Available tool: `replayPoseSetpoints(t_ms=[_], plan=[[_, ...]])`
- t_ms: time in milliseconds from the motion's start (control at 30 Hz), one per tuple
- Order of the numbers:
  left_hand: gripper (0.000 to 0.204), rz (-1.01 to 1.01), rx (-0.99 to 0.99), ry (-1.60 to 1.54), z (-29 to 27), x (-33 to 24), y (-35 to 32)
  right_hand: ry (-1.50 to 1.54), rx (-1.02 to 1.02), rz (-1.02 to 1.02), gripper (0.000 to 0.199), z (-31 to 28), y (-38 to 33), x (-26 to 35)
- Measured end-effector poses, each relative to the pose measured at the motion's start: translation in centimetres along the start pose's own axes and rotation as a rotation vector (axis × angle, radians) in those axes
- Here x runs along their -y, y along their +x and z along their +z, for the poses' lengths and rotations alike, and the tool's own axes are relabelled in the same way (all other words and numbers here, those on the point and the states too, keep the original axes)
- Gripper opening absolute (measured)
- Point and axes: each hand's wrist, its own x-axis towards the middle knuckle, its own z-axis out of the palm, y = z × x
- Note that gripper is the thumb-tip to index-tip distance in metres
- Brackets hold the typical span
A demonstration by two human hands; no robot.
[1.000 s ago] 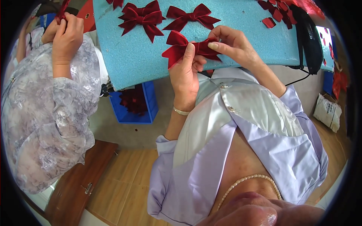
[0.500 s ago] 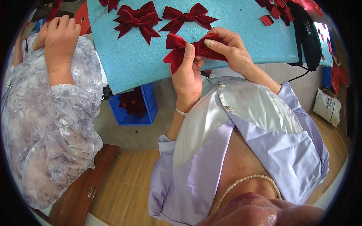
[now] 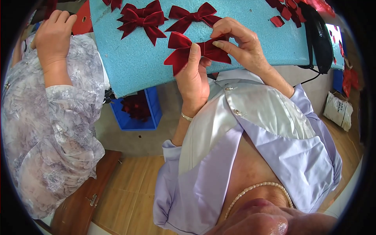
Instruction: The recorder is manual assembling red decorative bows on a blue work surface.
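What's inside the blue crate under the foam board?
The blue crate on the floor holds a pile of dark red ribbon pieces. The blue foam board overhangs its upper part, so how far the pile extends, and anything beneath it, cannot be seen.

2 finished red bows [image 3: 164, 17] on blue foam board [image 3: 133, 66], blue crate [image 3: 135, 109] beneath
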Motion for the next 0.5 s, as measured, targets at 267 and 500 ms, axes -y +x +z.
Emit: replayPoseSetpoints(t_ms=[267, 500], plan=[[0.014, 0.091, 0.065, 0.078, -0.4, 0.7, 0.2, 0.067, 0.008, 0.15, 0.008, 0.7, 0.0, 1.1], [0.012, 0.001, 0.123, -0.004, -0.9, 0.9, 0.6, 0.394, -0.089, 0.332, 0.009, 1.5, 0.1, 1.2]])
